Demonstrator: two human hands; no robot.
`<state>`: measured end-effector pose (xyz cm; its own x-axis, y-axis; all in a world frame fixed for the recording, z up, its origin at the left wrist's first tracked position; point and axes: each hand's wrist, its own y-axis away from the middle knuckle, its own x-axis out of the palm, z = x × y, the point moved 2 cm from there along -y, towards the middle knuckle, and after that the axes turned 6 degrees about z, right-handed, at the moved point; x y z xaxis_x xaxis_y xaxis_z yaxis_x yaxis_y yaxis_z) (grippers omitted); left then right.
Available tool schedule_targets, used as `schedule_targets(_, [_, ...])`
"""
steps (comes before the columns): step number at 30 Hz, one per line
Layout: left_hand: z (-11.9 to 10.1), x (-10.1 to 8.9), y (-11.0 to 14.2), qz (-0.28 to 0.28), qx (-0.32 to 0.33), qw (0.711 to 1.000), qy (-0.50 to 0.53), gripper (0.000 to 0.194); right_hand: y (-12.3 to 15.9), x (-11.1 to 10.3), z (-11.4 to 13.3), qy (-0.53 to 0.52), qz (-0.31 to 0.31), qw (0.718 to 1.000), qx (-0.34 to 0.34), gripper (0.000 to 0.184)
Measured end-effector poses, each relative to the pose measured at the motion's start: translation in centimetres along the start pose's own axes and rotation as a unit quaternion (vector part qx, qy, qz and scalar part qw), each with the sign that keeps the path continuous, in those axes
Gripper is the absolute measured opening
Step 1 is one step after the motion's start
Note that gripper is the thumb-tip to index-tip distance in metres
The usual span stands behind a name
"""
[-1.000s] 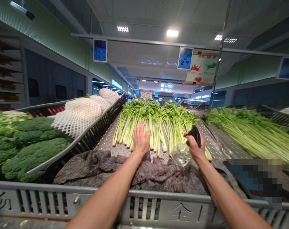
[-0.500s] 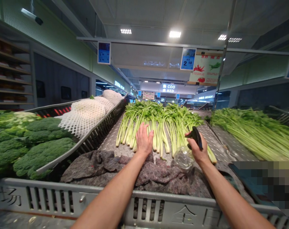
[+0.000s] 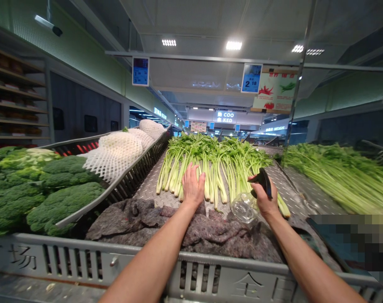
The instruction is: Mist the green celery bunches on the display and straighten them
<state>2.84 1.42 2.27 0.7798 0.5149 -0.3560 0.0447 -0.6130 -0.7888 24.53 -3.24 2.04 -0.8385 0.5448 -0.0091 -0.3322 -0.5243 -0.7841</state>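
Observation:
Bunches of celery (image 3: pixel 221 172) lie in a row on a metal-patterned display surface, leaves pointing away from me and stalk ends towards me. Over the near stalks is my left hand (image 3: pixel 193 184), open with its fingers stretched forward; whether it touches them I cannot tell. My right hand (image 3: pixel 269 200) is wrapped round the black trigger head of a spray bottle (image 3: pixel 244 208). The bottle's clear body tilts to the left, above the stalk ends at the right of the row. A crumpled dark grey felt cloth (image 3: pixel 223 233) lies beneath my wrists.
Broccoli (image 3: pixel 66 198) fills the left side. Net-wrapped white produce (image 3: pixel 115 149) sits in a black crate (image 3: pixel 136 172) beside the celery. A grey slatted barrier (image 3: pixel 156 269) runs along the front. To the right a mirror (image 3: pixel 333 168) reflects greens, and price signs (image 3: pixel 252 78) hang overhead.
The whole view has shifted slightly to the right in the picture. Both hands keep nearly the same pose over the celery, and the spray bottle is still in my right hand.

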Motion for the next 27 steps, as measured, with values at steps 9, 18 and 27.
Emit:
schedule_targets(9, [0.0, 0.1, 0.0, 0.004, -0.005, 1.0, -0.002, 0.043, 0.2, 0.3, 0.1, 0.03, 0.049, 0.998, -0.003, 0.023])
schedule_targets(18, [-0.1, 0.0, 0.0, 0.013, -0.014, 1.0, -0.004, 0.043, 0.3, 0.5, 0.7, 0.047, 0.072, 0.996, -0.018, 0.022])
schedule_targets(27, [-0.1, 0.0, -0.1, 0.011, -0.015, 1.0, -0.006, 0.042, 0.4, 0.6, 1.2, 0.025, 0.068, 0.997, -0.014, 0.022])
